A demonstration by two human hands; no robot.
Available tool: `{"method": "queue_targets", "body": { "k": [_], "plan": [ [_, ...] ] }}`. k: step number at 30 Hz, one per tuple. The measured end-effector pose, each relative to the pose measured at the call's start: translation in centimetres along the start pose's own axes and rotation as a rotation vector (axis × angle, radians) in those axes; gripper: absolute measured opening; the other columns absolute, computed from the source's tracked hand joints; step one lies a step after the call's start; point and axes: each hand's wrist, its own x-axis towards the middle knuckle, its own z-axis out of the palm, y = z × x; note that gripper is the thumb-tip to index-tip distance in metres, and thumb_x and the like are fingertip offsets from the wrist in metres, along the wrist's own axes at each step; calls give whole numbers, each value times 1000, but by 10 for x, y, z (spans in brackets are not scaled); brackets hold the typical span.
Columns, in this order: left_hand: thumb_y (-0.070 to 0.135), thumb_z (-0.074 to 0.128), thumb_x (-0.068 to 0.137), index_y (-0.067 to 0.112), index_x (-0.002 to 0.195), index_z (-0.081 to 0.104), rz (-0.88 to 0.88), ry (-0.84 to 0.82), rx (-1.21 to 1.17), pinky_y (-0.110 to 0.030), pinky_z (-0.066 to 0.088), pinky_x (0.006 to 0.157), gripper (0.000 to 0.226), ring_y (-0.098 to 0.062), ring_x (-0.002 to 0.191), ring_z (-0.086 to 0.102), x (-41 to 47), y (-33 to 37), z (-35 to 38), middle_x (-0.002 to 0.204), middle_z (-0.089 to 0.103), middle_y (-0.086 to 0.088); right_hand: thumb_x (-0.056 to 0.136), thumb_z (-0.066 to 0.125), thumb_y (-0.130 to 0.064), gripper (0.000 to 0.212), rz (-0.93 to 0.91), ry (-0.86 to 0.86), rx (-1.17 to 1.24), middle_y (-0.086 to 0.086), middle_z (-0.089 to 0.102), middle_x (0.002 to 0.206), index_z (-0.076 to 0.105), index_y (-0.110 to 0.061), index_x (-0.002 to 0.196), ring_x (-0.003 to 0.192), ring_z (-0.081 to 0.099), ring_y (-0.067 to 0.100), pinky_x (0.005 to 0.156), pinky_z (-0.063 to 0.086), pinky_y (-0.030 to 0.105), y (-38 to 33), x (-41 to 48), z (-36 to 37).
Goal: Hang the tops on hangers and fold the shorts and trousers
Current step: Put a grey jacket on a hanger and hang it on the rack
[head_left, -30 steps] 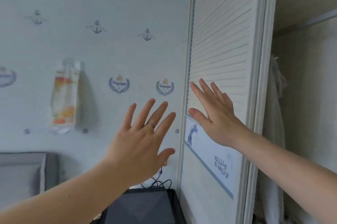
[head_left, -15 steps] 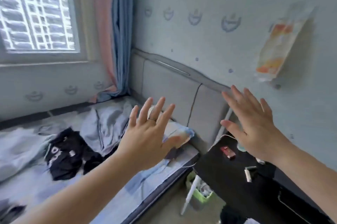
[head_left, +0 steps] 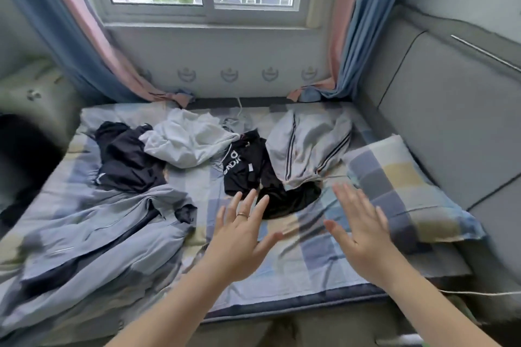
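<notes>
— Where are the clothes?
— On the checked sheet [head_left: 324, 259], mid-frame: a black lettered garment [head_left: 245, 167], a striped grey garment [head_left: 307, 146] to its right, a white garment [head_left: 191, 145] upper left, a grey jacket [head_left: 98, 231] lower left.
— And the 2 hands?
— The left hand [head_left: 239, 236] and the right hand [head_left: 363, 231] are spread flat, holding nothing.

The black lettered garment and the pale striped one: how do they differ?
The black lettered garment bears white print; the pale striped garment is light grey with dark stripes. The striped garment spreads wider than the black one. Both lie crumpled on the bed.
</notes>
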Motion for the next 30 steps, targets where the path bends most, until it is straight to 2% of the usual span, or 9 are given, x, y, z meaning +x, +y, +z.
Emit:
{"method": "queue_targets", "body": {
  "k": [4,8,11,14,18,26,30],
  "plan": [
    [77,14,91,42,158,-4,-84,-86,-36,-45,-4,124,77,-12,151,-22,52,-2,23,166,-15,14,85,11,-83,64,21,-82,126,-29,-9,163,-10,-64,142,151,-14,1,120,-8,36,24,64,14],
    [73,20,94,41,158,0,-132,-123,-56,-44,-2,124,74,-14,152,-19,111,4,37,167,-11,12,87,19,-73,73,91,-102,170,-25,-3,165,0,-51,154,152,-10,4,121,-6,38,61,113,12],
    [72,21,95,39,159,4,-128,-134,-49,-45,0,123,74,-15,153,-15,154,9,43,168,-6,9,92,23,-68,71,154,-131,173,-23,-1,165,1,-47,157,153,-7,7,122,-2,42,90,136,9],
    [70,24,97,37,159,8,-102,-154,-69,-45,2,124,73,-15,153,-12,197,18,50,168,-1,8,89,19,-73,74,222,-164,181,-24,-3,164,-1,-48,156,153,-8,6,121,-2,41,119,151,8],
    [66,31,98,36,159,14,-71,-180,-67,-45,4,124,69,-16,154,-6,259,26,65,168,6,6,98,26,-65,66,301,-158,173,-23,-4,165,-2,-49,156,153,-8,6,121,3,44,160,164,21],
    [64,34,99,34,158,19,6,-330,2,-44,9,122,67,-20,154,0,382,-7,145,168,12,3,100,27,-64,65,514,-118,198,-21,-1,166,-3,-50,155,153,-5,9,122,5,48,234,217,95],
    [64,32,99,35,158,18,34,-425,12,-45,10,123,67,-20,154,1,450,-48,195,168,12,4,101,28,-62,65,573,-191,159,-19,-2,167,-3,-48,156,153,-4,10,121,4,46,261,283,145]
  ]
}}
